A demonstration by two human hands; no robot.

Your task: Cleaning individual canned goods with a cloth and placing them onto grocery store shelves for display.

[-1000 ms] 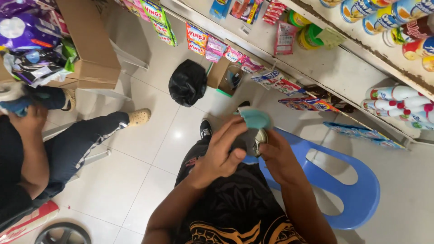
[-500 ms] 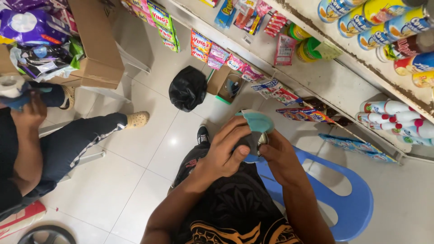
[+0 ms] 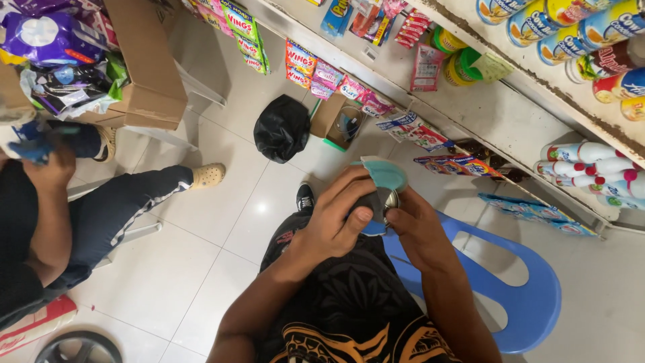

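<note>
Teal cloth (image 3: 384, 173) and small round metal tin (image 3: 385, 200): both hands, left hand (image 3: 336, 225) and right hand (image 3: 418, 232), are gripping them above the tiled floor (image 3: 201, 269), the tin risking slipping from the rubbing fingers

Under me is a glossy pale tiled floor (image 3: 201, 269). On it rest a knotted black plastic bag (image 3: 282, 128), a small open brown cardboard box (image 3: 339, 121) near it, and my blue plastic chair (image 3: 517, 282). A long white shelf (image 3: 510, 114) carries cans and bottles.

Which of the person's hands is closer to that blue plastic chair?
Right. The right hand is directly above the blue plastic chair beside the person; the left hand is farther off, over the lap.
</note>
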